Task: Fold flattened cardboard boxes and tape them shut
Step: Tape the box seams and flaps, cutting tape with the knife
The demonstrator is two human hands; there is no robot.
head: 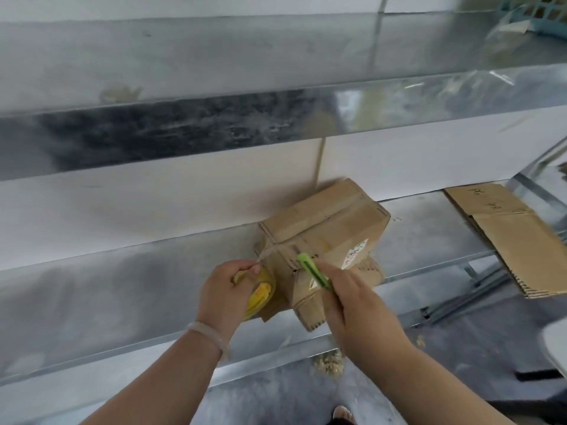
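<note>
Folded box (325,228) sits on the metal shelf (122,286), back against the wall. Left hand (224,292) is curled round the yellow-cored tape roll (260,297), with a strip drawn taut to the box's near corner. Right hand (365,314) grips a green cutter (313,269), its tip at the box beside the strip.

Judged step: severing the tape. Next move: blade across the taut strip, then press the end down.

The blade is too blurred to make out. Flattened cardboard (515,240) at right is cut off by the frame.

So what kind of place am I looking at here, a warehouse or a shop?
Probably a packing or storage area, perhaps a small warehouse: bare metal shelving, flattened cardboard stacked nearby, and a cardboard box being sealed, left hand gripping a tape roll, right hand a green cutter.
</note>
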